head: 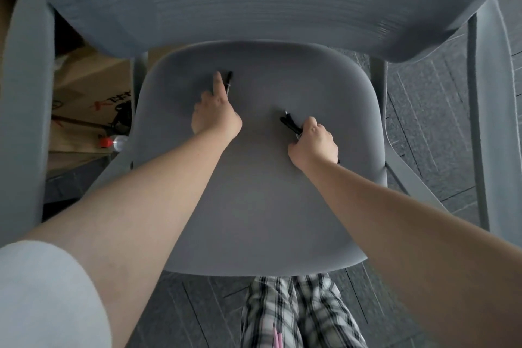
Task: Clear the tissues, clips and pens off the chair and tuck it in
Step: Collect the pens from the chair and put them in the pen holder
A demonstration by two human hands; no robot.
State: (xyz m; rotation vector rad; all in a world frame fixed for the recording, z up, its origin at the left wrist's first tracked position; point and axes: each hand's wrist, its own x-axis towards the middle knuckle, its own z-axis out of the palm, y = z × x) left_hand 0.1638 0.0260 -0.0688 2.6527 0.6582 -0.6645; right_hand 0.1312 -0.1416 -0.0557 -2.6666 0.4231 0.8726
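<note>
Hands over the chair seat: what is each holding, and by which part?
Right hand grips a bundle of black pens around their rear ends. Left hand holds nothing; its forefinger lies beside a pen on the seat.

Dim, even light with soft shadows; wide-angle bending at the edges and slight motion blur.

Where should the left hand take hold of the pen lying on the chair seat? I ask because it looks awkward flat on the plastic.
Probably across the barrel's middle. The pen lies flat on the chair seat, pointing away from the person, just right of the left hand and its outstretched finger. Come from above, fingers pinching its two long sides. The right hand already holds pens.
</note>
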